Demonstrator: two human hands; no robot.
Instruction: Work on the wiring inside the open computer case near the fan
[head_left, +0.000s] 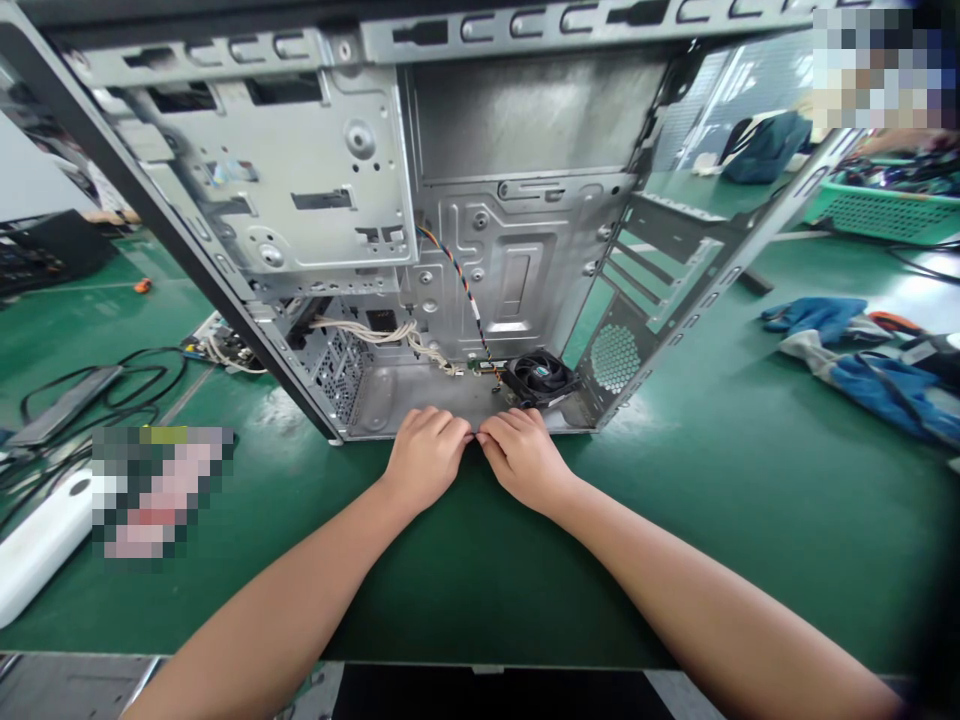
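A computer case [517,280] stands upright on the green table with its side open toward me. My left hand [431,452] and my right hand [521,455] rest side by side on the lower front edge of the case, fingers curled over it. Both thumbs come close together at the rim. Inside, just beyond my right hand, lies a black CPU fan [541,375]. A twisted multicoloured cable [459,270] hangs down toward the fan. White front-panel cables [375,330] trail across the left part of the case, their ends near a small green board [487,367].
Blue gloves [832,365] lie at right, with a green basket [885,210] and a dark bag [769,145] behind. On the left are black cords [161,375], an adapter [67,405], a white long object [45,550] and a blurred-out item [169,490]. The table's near edge runs below my forearms.
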